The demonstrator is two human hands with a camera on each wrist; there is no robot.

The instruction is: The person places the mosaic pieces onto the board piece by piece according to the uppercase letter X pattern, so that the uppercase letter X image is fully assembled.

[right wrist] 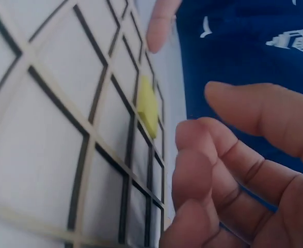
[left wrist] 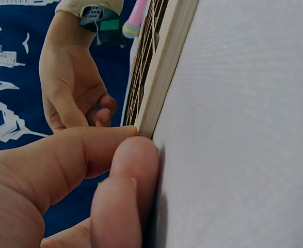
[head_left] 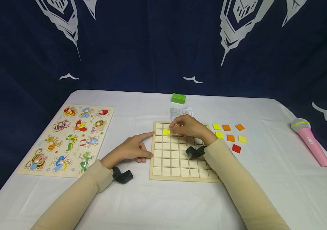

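One yellow tile point(head_left: 166, 132) sits in the wooden grid board point(head_left: 177, 174), in the second row from the far edge, second cell from the left. The right hand point(head_left: 187, 126) hovers just beside it over the far part of the board, fingers loosely bent and holding nothing; the right wrist view shows the tile point(right wrist: 147, 106) lying slightly tilted in its cell, apart from the fingertips point(right wrist: 192, 137). The left hand point(head_left: 131, 148) rests on the white table, its index finger and thumb touching the board's left edge point(left wrist: 159, 77), fingers extended rather than curled round anything.

Six loose tiles point(head_left: 229, 134), yellow, orange and red, lie on the table off the board's right edge, and a pattern card point(head_left: 182, 112) lies beyond its far edge. If the yellow tile is not fully seated, a brush from the right hand's fingers could flip it out. Should the left hand slacken, the board may slide on the cloth and shift the tile.
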